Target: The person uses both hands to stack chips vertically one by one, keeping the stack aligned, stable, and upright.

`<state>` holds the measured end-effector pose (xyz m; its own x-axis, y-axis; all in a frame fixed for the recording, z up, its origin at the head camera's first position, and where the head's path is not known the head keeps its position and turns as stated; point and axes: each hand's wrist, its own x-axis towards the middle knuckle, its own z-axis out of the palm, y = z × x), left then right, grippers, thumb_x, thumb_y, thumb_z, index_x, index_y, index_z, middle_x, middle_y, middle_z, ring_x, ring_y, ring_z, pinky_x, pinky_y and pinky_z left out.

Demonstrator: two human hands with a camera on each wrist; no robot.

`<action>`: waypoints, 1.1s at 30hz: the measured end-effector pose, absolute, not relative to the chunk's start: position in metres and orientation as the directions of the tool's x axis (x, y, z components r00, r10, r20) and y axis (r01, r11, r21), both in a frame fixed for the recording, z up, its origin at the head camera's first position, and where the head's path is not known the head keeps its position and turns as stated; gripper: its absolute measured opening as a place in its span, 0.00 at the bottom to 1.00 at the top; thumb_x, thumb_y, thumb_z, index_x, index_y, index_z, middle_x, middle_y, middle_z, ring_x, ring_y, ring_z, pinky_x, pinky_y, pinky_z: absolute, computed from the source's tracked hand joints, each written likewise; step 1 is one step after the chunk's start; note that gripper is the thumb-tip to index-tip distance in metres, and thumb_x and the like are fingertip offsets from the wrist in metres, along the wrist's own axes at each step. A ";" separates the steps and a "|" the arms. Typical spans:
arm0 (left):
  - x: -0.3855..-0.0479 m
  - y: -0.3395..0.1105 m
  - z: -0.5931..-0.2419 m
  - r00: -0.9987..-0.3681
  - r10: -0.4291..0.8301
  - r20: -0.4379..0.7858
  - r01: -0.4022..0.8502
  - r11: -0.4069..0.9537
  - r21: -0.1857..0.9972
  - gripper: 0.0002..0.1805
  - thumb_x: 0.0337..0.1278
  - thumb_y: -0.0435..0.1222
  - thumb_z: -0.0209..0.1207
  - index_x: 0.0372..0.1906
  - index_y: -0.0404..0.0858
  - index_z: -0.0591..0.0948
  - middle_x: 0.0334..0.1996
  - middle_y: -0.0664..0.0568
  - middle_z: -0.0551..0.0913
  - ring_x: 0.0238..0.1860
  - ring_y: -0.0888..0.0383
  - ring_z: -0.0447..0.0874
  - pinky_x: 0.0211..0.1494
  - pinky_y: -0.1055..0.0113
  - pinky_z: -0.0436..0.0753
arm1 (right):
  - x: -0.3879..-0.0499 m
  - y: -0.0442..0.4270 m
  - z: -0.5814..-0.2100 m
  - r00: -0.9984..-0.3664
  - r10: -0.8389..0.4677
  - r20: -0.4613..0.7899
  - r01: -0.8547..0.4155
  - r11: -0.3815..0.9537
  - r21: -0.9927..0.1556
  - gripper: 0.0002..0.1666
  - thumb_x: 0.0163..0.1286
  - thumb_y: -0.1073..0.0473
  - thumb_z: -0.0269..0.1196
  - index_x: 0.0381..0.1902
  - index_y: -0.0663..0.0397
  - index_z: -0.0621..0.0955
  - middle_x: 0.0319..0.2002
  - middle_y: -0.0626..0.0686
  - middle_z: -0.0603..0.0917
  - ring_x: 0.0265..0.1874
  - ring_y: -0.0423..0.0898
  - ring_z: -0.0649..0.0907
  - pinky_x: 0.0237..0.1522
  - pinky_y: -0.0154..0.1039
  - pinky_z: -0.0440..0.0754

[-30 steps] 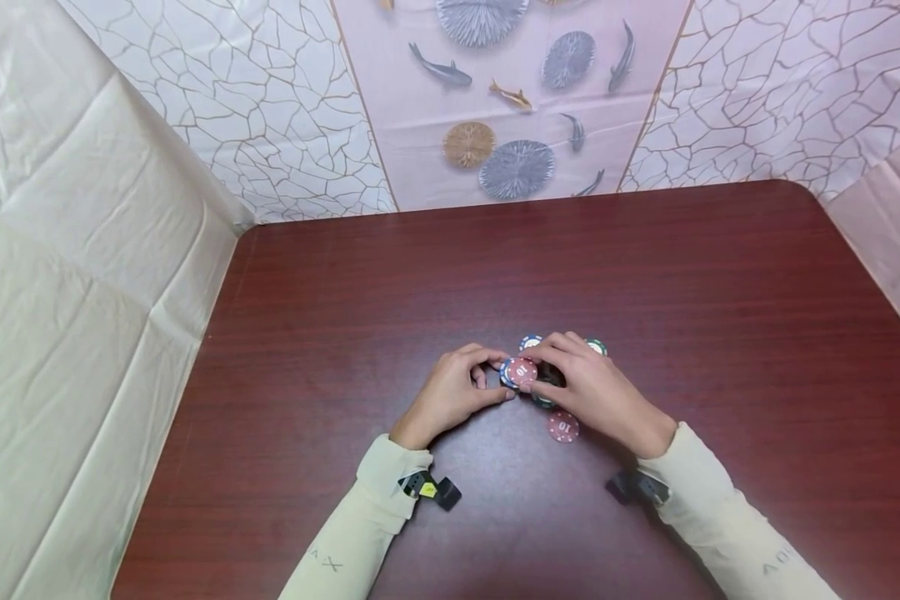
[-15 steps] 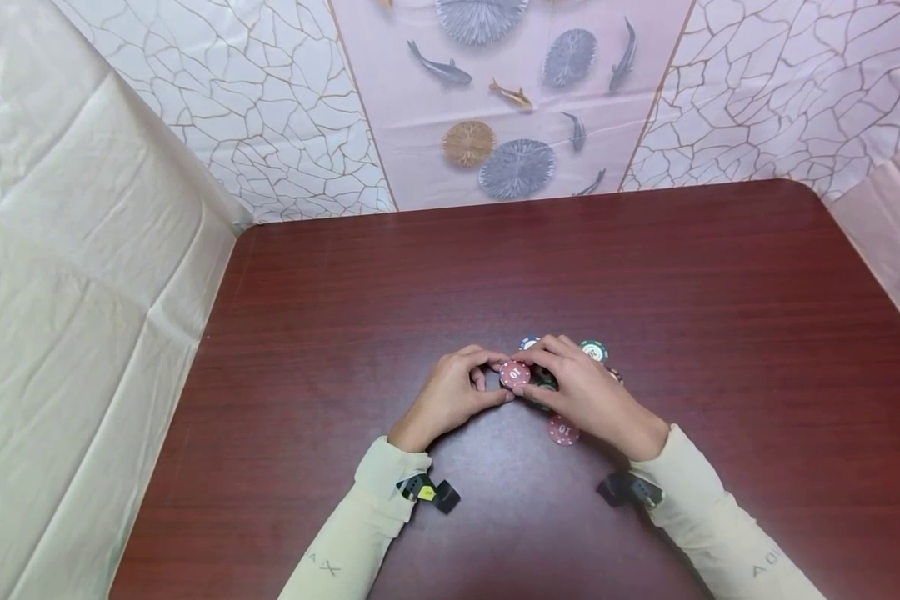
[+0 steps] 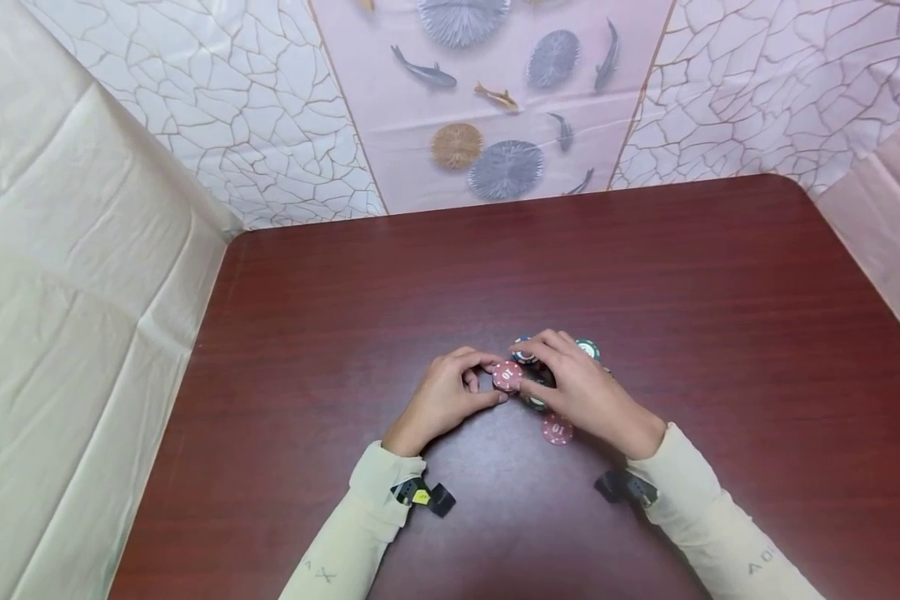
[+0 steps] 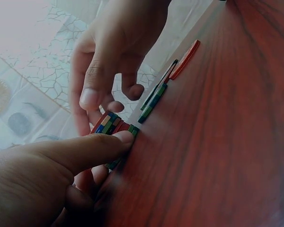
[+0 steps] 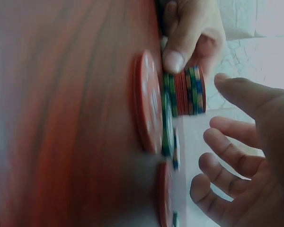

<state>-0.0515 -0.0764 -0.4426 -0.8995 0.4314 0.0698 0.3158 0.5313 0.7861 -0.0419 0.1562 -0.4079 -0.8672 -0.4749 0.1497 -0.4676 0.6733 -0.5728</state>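
A stack of poker chips [image 5: 183, 92] in several colours stands on the table, a red chip marked 10 [image 3: 507, 377] on top. The left hand [image 3: 444, 398] grips the stack's side between thumb and fingers, the thumb low on it in the left wrist view. Just right of the stack, the right hand [image 3: 588, 392] hovers with fingers apart and nothing between them; the right wrist view shows a gap between its thumb and the top chip. Beneath and around it lie a blue chip [image 3: 524, 351], green chips [image 3: 587, 348] and another red chip [image 3: 557, 429].
The loose chips lie flat on the dark red wooden table [image 3: 360, 292], some overlapping. Patterned cloth [image 3: 292, 125] hangs behind the table's far edge, and pale cloth [image 3: 52, 333] runs along the left side.
The right hand brought a red chip leftward onto the stack and let it go; its fingers have since parted from it. The left hand keeps its grip. The head view has shifted slightly.
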 end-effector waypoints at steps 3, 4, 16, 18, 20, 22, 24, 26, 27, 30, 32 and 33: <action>-0.051 -0.078 -0.443 -0.902 0.425 0.076 0.312 0.521 0.794 0.24 0.53 0.40 0.80 0.56 0.43 0.89 0.39 0.57 0.83 0.27 0.66 0.77 0.33 0.70 0.77 | -0.044 0.161 -0.405 -0.886 -0.442 0.142 -0.433 0.676 -0.597 0.27 0.72 0.54 0.73 0.64 0.59 0.83 0.54 0.54 0.83 0.55 0.52 0.78 0.58 0.53 0.79; -0.050 -0.078 -0.443 -0.903 0.423 0.077 0.311 0.519 0.796 0.24 0.53 0.40 0.80 0.56 0.43 0.89 0.39 0.57 0.83 0.27 0.66 0.77 0.33 0.70 0.77 | -0.044 0.164 -0.404 -0.893 -0.429 0.140 -0.420 0.677 -0.605 0.27 0.72 0.55 0.72 0.64 0.59 0.83 0.54 0.54 0.83 0.54 0.52 0.78 0.58 0.53 0.78; -0.051 -0.075 -0.444 -0.905 0.417 0.080 0.314 0.529 0.788 0.24 0.51 0.40 0.81 0.56 0.44 0.89 0.37 0.58 0.82 0.27 0.67 0.76 0.34 0.70 0.76 | -0.048 0.196 -0.402 -0.947 -0.298 0.119 -0.304 0.713 -0.632 0.28 0.69 0.62 0.74 0.65 0.60 0.81 0.53 0.60 0.82 0.53 0.56 0.76 0.56 0.55 0.75; -0.051 -0.075 -0.444 -0.906 0.417 0.076 0.309 0.526 0.793 0.24 0.51 0.40 0.80 0.56 0.44 0.89 0.37 0.58 0.82 0.27 0.67 0.76 0.35 0.70 0.77 | -0.049 0.201 -0.403 -0.948 -0.294 0.120 -0.302 0.721 -0.623 0.28 0.69 0.62 0.74 0.65 0.61 0.81 0.53 0.61 0.82 0.52 0.57 0.75 0.56 0.55 0.74; -0.050 -0.075 -0.444 -0.907 0.416 0.073 0.303 0.523 0.796 0.24 0.52 0.40 0.80 0.56 0.44 0.89 0.38 0.58 0.82 0.26 0.67 0.77 0.35 0.70 0.77 | -0.049 0.204 -0.403 -0.951 -0.288 0.110 -0.293 0.732 -0.615 0.29 0.68 0.62 0.74 0.65 0.62 0.81 0.54 0.61 0.82 0.53 0.58 0.75 0.56 0.56 0.73; -0.049 -0.076 -0.444 -0.908 0.413 0.070 0.298 0.519 0.801 0.24 0.52 0.40 0.80 0.56 0.44 0.89 0.38 0.58 0.83 0.26 0.67 0.77 0.34 0.70 0.77 | -0.050 0.208 -0.404 -0.956 -0.281 0.089 -0.274 0.740 -0.614 0.28 0.68 0.62 0.74 0.64 0.62 0.81 0.54 0.62 0.81 0.53 0.59 0.75 0.57 0.56 0.73; -0.049 -0.076 -0.443 -0.910 0.410 0.070 0.296 0.521 0.801 0.24 0.52 0.40 0.80 0.56 0.44 0.89 0.39 0.58 0.83 0.26 0.67 0.77 0.34 0.70 0.77 | -0.050 0.212 -0.406 -0.960 -0.274 0.064 -0.254 0.744 -0.618 0.27 0.68 0.62 0.74 0.64 0.62 0.82 0.54 0.62 0.81 0.54 0.60 0.74 0.58 0.57 0.72; -0.049 -0.076 -0.443 -0.910 0.409 0.068 0.294 0.521 0.801 0.24 0.51 0.40 0.80 0.56 0.44 0.89 0.39 0.58 0.83 0.26 0.67 0.77 0.34 0.70 0.76 | -0.051 0.215 -0.408 -0.962 -0.267 0.049 -0.239 0.747 -0.620 0.27 0.68 0.62 0.73 0.63 0.62 0.82 0.54 0.63 0.81 0.55 0.60 0.74 0.57 0.56 0.72; -0.049 -0.075 -0.443 -0.910 0.410 0.067 0.295 0.523 0.800 0.24 0.51 0.40 0.80 0.56 0.45 0.89 0.39 0.58 0.83 0.26 0.67 0.77 0.34 0.70 0.76 | -0.051 0.217 -0.408 -0.963 -0.265 0.044 -0.234 0.749 -0.620 0.27 0.68 0.62 0.74 0.63 0.62 0.82 0.53 0.63 0.81 0.54 0.60 0.74 0.57 0.56 0.71; -0.049 -0.074 -0.443 -0.907 0.415 0.068 0.300 0.525 0.796 0.24 0.51 0.40 0.80 0.56 0.44 0.89 0.39 0.58 0.83 0.26 0.67 0.77 0.34 0.70 0.76 | -0.051 0.220 -0.410 -0.967 -0.251 0.044 -0.224 0.755 -0.616 0.27 0.67 0.61 0.75 0.62 0.63 0.83 0.51 0.63 0.82 0.51 0.59 0.74 0.53 0.54 0.70; -0.049 -0.074 -0.443 -0.907 0.415 0.072 0.304 0.527 0.794 0.24 0.51 0.40 0.80 0.56 0.44 0.89 0.38 0.58 0.83 0.26 0.68 0.77 0.35 0.70 0.76 | -0.050 0.222 -0.410 -0.970 -0.237 0.048 -0.216 0.759 -0.614 0.26 0.66 0.61 0.75 0.61 0.63 0.83 0.49 0.62 0.82 0.49 0.59 0.75 0.52 0.53 0.70; -0.049 -0.074 -0.443 -0.907 0.415 0.073 0.305 0.528 0.793 0.24 0.51 0.40 0.80 0.56 0.44 0.89 0.38 0.58 0.83 0.26 0.68 0.77 0.35 0.70 0.76 | -0.049 0.222 -0.410 -0.972 -0.231 0.050 -0.212 0.761 -0.613 0.26 0.66 0.60 0.76 0.60 0.64 0.83 0.48 0.62 0.82 0.48 0.58 0.75 0.51 0.53 0.70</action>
<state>-0.0491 -0.0742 -0.4428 -0.9069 0.4151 0.0728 0.3052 0.5278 0.7927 -0.0492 0.2223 -0.4097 -0.9718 -0.2307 0.0496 -0.2120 0.7611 -0.6130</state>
